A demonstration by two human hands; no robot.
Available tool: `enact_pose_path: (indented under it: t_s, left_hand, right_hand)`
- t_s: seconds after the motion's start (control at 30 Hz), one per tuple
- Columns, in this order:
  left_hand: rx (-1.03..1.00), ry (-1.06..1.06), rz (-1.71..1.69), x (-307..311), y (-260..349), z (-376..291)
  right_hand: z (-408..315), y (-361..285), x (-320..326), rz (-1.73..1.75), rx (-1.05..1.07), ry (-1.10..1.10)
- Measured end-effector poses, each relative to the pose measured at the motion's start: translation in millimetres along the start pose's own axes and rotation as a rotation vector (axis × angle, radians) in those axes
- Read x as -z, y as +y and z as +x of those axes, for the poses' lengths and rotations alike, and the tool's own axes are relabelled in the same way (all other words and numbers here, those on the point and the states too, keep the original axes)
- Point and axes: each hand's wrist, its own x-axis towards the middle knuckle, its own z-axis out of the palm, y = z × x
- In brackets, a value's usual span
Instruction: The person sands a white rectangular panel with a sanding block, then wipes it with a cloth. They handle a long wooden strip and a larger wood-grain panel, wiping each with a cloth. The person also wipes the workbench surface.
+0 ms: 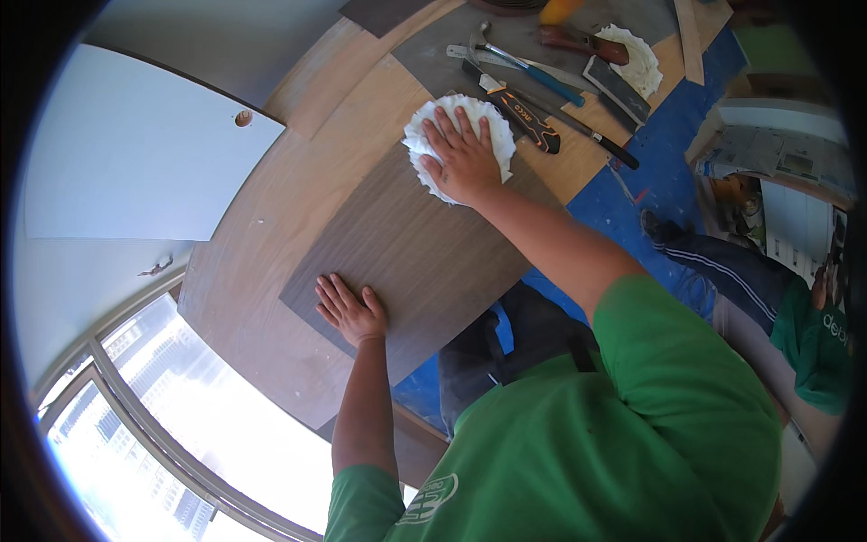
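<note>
A thin rectangular sheet with dark wood grain (420,251) lies on the pale plywood worktop in front of me. Flat on its near-left part rests my left hand (351,311), palm down, thumb out to the side and nothing in it. At the far end, my right hand (467,159) holds a round white fleecy pad (498,122) down with a flat palm and spread fingers. The pad's ruffled rim shows all around; its underside is hidden. Just beyond the pad lies an orange-and-black INGCO utility knife (521,115).
Past the pad are a claw hammer (521,64), a steel ruler (498,59), a long file-like tool (576,125), a sanding block (616,88) and a second white pad (637,57). Plywood (264,291) extends leftward towards windows. Another person's leg (725,267) is at right, over blue floor covering (603,190).
</note>
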Motion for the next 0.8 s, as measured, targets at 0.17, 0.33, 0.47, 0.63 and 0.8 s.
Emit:
enact_pose_path:
  t_s: [0.17,0.33,0.47,0.63,0.8]
  left_hand:
    - [0.015,-0.016,0.013,1.1,0.6,0.3]
    - [0.013,-0.008,-0.03,4.7,2.2,1.8]
    - [0.036,-0.043,-0.025,4.2,1.2,0.8]
    - [0.019,-0.027,-0.025,3.0,-0.1,-0.8]
    - [0.019,-0.017,-0.038,5.5,0.0,-0.3]
  right_hand:
    - [14.4,-64.3,-5.3,0.055,0.152,-0.023]
    - [-59.2,-95.1,5.5,0.242,0.47,-0.179]
    - [-44.0,-39.1,7.8,0.222,0.237,-0.041]
    - [21.5,18.7,-1.0,-0.026,-0.008,0.078]
    - [40.1,10.7,1.1,0.008,-0.107,-0.029]
